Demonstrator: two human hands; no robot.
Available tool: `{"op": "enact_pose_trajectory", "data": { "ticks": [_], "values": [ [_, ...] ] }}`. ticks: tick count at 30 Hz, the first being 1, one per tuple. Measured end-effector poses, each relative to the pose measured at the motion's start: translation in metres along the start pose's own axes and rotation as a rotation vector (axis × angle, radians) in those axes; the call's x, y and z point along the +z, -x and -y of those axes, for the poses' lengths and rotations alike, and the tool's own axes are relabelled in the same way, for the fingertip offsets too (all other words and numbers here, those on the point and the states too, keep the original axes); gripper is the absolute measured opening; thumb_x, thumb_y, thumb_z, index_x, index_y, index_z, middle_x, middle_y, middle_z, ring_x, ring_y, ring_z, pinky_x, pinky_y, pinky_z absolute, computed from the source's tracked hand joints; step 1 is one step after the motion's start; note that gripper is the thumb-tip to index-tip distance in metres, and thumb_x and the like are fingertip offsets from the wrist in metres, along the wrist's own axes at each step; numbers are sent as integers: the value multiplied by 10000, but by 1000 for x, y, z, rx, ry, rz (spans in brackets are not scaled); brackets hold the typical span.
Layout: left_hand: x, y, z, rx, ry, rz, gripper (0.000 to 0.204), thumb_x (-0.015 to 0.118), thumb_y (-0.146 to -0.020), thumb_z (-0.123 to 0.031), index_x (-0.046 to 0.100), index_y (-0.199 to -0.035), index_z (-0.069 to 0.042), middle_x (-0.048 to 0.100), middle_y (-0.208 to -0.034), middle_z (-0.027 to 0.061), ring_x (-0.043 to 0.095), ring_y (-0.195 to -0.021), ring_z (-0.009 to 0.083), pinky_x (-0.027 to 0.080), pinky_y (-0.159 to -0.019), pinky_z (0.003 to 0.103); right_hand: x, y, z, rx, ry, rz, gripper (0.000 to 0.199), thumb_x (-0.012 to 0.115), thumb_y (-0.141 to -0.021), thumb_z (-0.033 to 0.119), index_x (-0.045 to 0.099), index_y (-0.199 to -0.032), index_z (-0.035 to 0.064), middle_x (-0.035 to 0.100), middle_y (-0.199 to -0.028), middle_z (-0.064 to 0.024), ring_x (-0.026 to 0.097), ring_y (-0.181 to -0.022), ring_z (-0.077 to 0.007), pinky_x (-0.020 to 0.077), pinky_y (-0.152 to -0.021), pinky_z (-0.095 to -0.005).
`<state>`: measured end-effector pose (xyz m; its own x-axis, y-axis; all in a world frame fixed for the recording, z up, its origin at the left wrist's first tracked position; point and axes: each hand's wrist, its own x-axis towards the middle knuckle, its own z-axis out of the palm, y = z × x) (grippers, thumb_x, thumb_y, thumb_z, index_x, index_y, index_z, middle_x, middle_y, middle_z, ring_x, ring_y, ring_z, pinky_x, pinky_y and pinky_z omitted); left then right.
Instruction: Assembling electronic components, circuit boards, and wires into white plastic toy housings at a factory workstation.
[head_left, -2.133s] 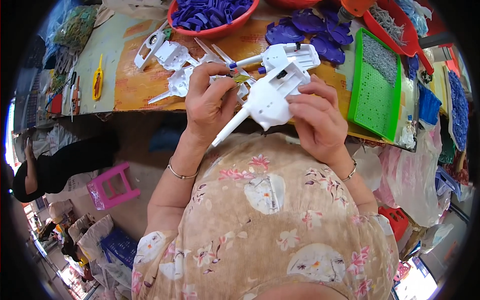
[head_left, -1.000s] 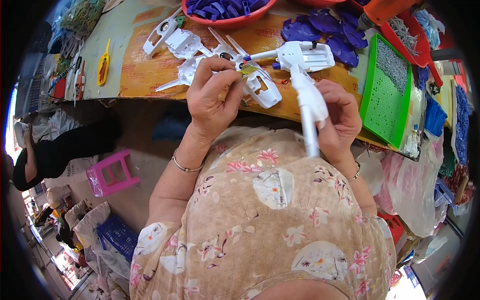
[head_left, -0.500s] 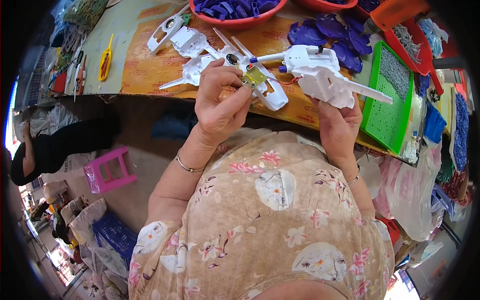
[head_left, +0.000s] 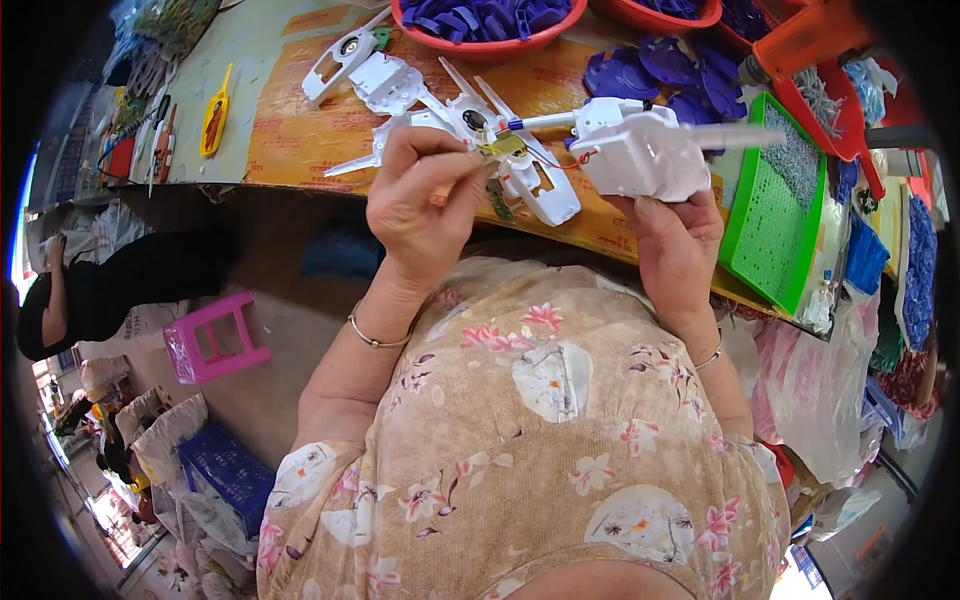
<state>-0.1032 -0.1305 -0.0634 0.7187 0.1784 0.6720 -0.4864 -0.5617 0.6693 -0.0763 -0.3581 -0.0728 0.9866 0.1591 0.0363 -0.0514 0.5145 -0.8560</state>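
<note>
My right hand (head_left: 675, 240) holds a white plastic housing (head_left: 645, 160) above the front edge of the bench, thumb and fingers at its underside. A long white arm of the housing points right and is smeared by motion. Thin wires run from the housing to a small yellow-green circuit board (head_left: 506, 146). My left hand (head_left: 425, 205) is closed in a pinch at the board's left edge, its fingertips partly covering it. Beneath and behind the board lie more white plastic shells (head_left: 545, 190), some with a round dark part and wires. A green board piece (head_left: 498, 200) hangs below my left fingertips.
Red bowls (head_left: 490, 45) of purple parts stand at the back, with loose purple pieces (head_left: 665, 70) nearby. At right are a green tray (head_left: 765, 220) of small metal pieces and an orange power tool (head_left: 805, 45). A yellow-handled tool (head_left: 214, 125) lies left. A pink stool (head_left: 217, 340) stands on the floor.
My left hand has shifted left and lower, and the circuit board has tilted. My right hand has turned the white housing, so its broad face shows more and its arm has swung up.
</note>
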Motion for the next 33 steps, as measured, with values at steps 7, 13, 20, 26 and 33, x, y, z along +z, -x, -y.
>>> {"op": "enact_pose_trajectory", "data": {
  "ticks": [7,13,20,26,33],
  "values": [
    [-16,-11,6,-624,542,-170,104,678,-785,55,595,-817,3,601,-757,38,565,-590,74,455,-513,192,30,-40,5,173,-46,175,257,547,-862,-6,514,-1117,-28,619,-1067,-137,652,-908,-235,597,-698,-411],
    [-29,-6,21,-771,739,-254,49,620,-852,-10,572,-858,-4,618,-731,68,624,-600,129,525,-500,240,66,-73,4,230,146,271,254,566,-870,20,521,-1113,-40,617,-1030,-117,660,-836,-199,605,-628,-354],
    [-30,-1,31,-875,1054,-266,45,563,-881,-17,546,-907,15,632,-797,102,668,-653,188,582,-544,283,83,-101,-8,110,266,368,278,555,-884,11,535,-1150,-65,641,-1025,-145,668,-818,-187,607,-636,-322],
    [-26,7,41,-868,1162,-214,94,542,-869,16,534,-963,10,640,-838,123,674,-663,199,585,-546,285,77,-96,-18,102,252,345,281,560,-886,17,538,-1154,-63,640,-1033,-147,666,-838,-183,608,-633,-325],
    [-26,5,38,-823,1165,-138,239,560,-846,34,500,-1077,25,634,-889,133,674,-666,206,593,-553,297,73,-91,-16,104,291,277,295,559,-886,23,532,-1167,-63,637,-1045,-150,661,-861,-182,611,-654,-324]
  ]
}}
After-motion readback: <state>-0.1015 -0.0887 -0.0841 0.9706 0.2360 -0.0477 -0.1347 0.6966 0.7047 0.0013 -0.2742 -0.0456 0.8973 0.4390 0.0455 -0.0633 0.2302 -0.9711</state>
